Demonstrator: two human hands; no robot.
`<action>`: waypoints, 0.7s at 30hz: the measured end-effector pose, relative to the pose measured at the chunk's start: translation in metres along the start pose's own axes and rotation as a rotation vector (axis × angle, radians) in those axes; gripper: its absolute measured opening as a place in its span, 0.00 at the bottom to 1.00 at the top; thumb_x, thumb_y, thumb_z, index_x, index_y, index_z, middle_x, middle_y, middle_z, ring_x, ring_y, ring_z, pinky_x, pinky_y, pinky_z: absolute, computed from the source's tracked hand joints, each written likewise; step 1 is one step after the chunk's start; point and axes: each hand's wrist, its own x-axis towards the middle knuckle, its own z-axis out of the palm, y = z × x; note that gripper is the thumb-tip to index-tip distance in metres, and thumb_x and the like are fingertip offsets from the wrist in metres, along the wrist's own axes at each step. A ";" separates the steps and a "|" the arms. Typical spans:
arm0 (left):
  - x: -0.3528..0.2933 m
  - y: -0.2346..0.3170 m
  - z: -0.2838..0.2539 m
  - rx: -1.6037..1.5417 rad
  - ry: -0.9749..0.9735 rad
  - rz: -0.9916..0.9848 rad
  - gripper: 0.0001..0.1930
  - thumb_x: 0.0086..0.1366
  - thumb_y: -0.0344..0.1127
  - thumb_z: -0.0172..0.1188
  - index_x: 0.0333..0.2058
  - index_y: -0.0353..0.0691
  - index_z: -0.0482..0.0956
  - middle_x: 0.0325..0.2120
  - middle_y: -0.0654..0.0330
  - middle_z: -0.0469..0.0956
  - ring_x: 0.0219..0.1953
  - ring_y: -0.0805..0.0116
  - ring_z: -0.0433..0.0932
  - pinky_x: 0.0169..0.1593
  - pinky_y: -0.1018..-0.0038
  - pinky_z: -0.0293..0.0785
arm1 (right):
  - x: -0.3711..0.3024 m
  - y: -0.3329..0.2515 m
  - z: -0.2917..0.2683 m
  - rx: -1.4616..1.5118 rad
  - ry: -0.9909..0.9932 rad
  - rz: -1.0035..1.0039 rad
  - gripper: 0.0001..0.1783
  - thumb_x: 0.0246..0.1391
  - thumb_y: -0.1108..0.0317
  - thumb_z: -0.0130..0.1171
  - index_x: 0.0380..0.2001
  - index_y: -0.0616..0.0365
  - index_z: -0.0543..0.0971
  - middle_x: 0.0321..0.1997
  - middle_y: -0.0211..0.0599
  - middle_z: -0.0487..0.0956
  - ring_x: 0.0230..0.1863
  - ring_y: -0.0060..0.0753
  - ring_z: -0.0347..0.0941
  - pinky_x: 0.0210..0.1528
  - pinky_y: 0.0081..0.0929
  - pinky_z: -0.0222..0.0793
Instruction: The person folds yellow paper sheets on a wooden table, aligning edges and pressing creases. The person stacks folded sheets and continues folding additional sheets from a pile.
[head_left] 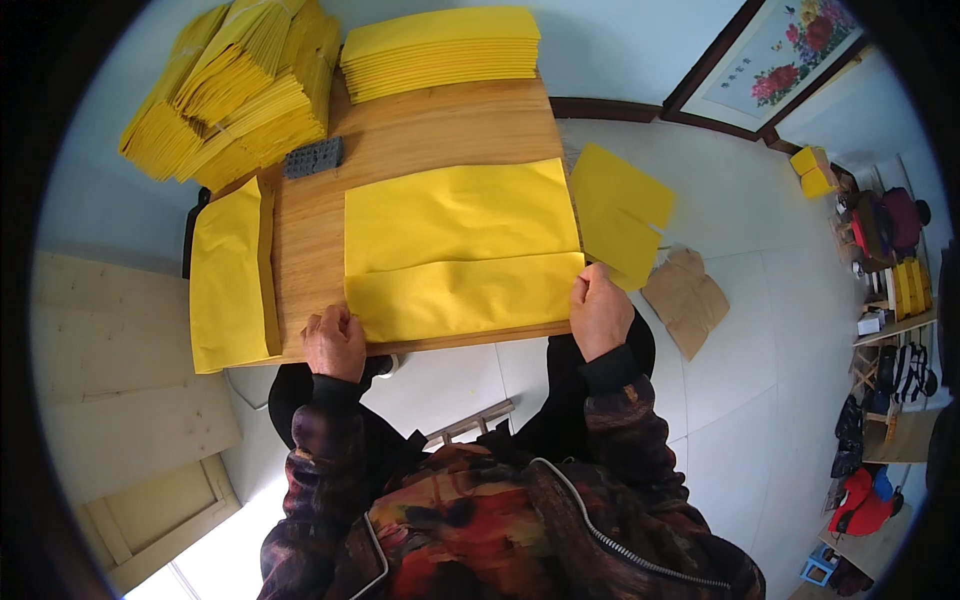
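Note:
A large yellow sheet [455, 215] lies on the wooden table in front of me, its near part doubled back as a wide flap [470, 298]. My left hand [335, 343] is closed at the near left corner of that sheet, fingers curled and thumb against its edge. At the right end of the flap, my right hand [602, 315] pinches the sheet's edge; its fingertips are partly hidden. Left of the sheet, a folded yellow piece [230, 280] hangs slightly over the table's near edge.
The wooden table [440, 130] holds a neat yellow stack [440, 55], tall yellow bundles [240, 90] and a dark grey block [313, 158]. Yellow sheets [620, 205] and brown paper [687, 300] lie to the right, beyond the table's edge. Shelves [900, 325] line the far right.

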 end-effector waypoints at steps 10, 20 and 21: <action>0.001 0.000 0.001 0.007 0.020 0.018 0.04 0.57 0.32 0.61 0.27 0.42 0.75 0.21 0.59 0.76 0.33 0.54 0.74 0.43 0.59 0.69 | -0.002 0.002 0.004 -0.020 0.027 -0.037 0.07 0.56 0.65 0.58 0.32 0.55 0.73 0.34 0.42 0.77 0.34 0.51 0.76 0.32 0.44 0.72; -0.001 0.004 -0.002 -0.019 0.056 0.052 0.03 0.56 0.31 0.59 0.30 0.40 0.76 0.22 0.55 0.77 0.33 0.51 0.75 0.39 0.57 0.71 | -0.011 -0.008 -0.005 -0.033 0.076 -0.174 0.18 0.53 0.59 0.64 0.42 0.57 0.76 0.49 0.41 0.72 0.56 0.46 0.67 0.58 0.48 0.62; -0.001 0.004 -0.002 -0.013 0.062 0.051 0.03 0.56 0.31 0.59 0.30 0.39 0.76 0.22 0.55 0.77 0.33 0.51 0.75 0.39 0.57 0.71 | -0.014 -0.010 -0.004 -0.036 0.067 -0.246 0.20 0.53 0.58 0.64 0.45 0.57 0.76 0.53 0.40 0.71 0.59 0.46 0.64 0.61 0.51 0.58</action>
